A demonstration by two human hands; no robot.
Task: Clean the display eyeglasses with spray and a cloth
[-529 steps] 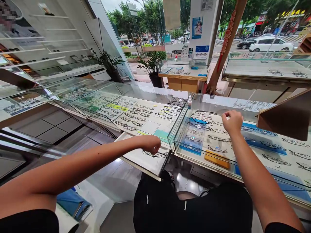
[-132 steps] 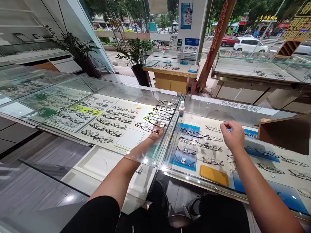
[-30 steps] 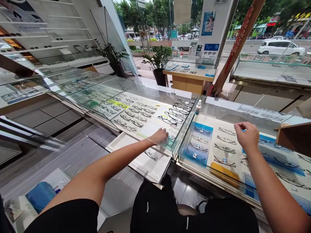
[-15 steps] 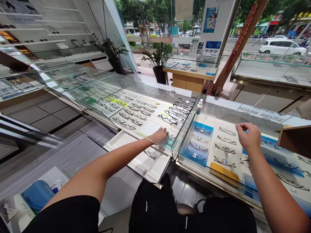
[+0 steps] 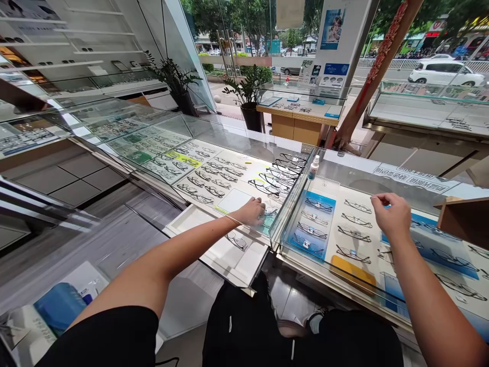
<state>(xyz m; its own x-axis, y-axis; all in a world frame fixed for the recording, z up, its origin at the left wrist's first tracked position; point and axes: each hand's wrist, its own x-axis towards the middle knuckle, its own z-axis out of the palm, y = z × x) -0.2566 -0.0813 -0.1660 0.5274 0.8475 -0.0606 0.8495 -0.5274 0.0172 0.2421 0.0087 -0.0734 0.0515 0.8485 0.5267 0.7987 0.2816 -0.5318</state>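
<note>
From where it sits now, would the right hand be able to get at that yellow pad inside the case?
Probably not directly. The right hand seems to rest on top of the glass, and the yellow pad lies beneath that pane among the spectacles. It would likely have to go round to the case's near side.

The person wears a black short-sleeved top, its sleeve hems showing at seven and four o'clock, leaving both forearms bare down to the left hand (image 5: 252,210) and right hand (image 5: 390,215). Black shorts (image 5: 267,331) at six o'clock carry small white drawstring tips. A thin band circles the left wrist.
</note>
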